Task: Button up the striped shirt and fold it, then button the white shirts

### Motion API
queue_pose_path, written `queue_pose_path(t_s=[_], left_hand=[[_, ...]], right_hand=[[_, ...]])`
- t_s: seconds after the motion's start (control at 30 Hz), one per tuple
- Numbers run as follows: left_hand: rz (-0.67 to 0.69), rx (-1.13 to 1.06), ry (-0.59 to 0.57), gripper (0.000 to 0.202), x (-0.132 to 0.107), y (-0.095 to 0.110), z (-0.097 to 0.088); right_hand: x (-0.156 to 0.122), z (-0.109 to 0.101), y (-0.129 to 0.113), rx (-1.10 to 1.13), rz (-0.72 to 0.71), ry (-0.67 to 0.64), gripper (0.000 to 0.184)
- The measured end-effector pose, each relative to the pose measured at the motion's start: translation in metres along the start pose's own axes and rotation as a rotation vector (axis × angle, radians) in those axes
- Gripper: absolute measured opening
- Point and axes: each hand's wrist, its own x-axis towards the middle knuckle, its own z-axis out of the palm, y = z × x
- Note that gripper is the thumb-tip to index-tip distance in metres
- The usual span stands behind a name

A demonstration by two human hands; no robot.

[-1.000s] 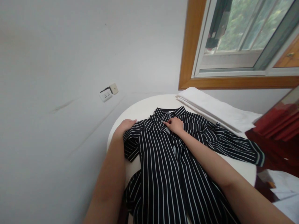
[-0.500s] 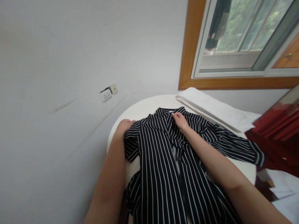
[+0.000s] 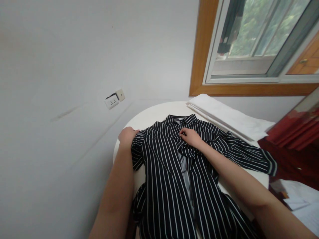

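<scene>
Two bare hands work on one garment in the head view. The striped shirt (image 3: 161, 166) lies spread, front up, on the round white table (image 3: 156, 111), its collar toward the wall and its front opening partly parted. The left hand (image 3: 127, 135) is at the outer edge of the shirt's left-side sleeve; its fingers are mostly hidden, so its grip cannot be determined. The right hand (image 3: 191, 136) rests over the front opening below the collar, fingers curled and thumb drawn toward them; whether fabric is pinched cannot be determined. Folded white cloth (image 3: 224, 114) lies beyond the other sleeve.
</scene>
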Motion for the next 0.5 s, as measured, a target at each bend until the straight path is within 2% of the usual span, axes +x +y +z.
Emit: queue_pose_path(t_s=[0.2,0.27,0.33,0.43,0.5], left_hand=[[-0.051,0.056,-0.035,0.045,-0.003,0.007,-0.007],[-0.005,0.05,-0.058,0.053,-0.002,0.009,-0.007],[0.049,0.043,-0.119,0.056,-0.001,0.011,-0.007],[0.128,0.022,-0.178,0.047,0.0,0.013,-0.006],[0.198,-0.026,-0.174,0.04,-0.001,0.014,-0.004]], right_hand=[[-0.011,0.009,-0.001,-0.128,-0.178,-0.092,0.026],[-0.012,0.008,0.001,-0.146,-0.191,-0.036,0.03],[-0.01,0.006,0.005,-0.176,-0.194,0.074,0.032],[-0.005,0.007,0.016,-0.203,-0.276,0.233,0.029],[-0.002,0.012,0.024,-0.194,-0.364,0.239,0.031]])
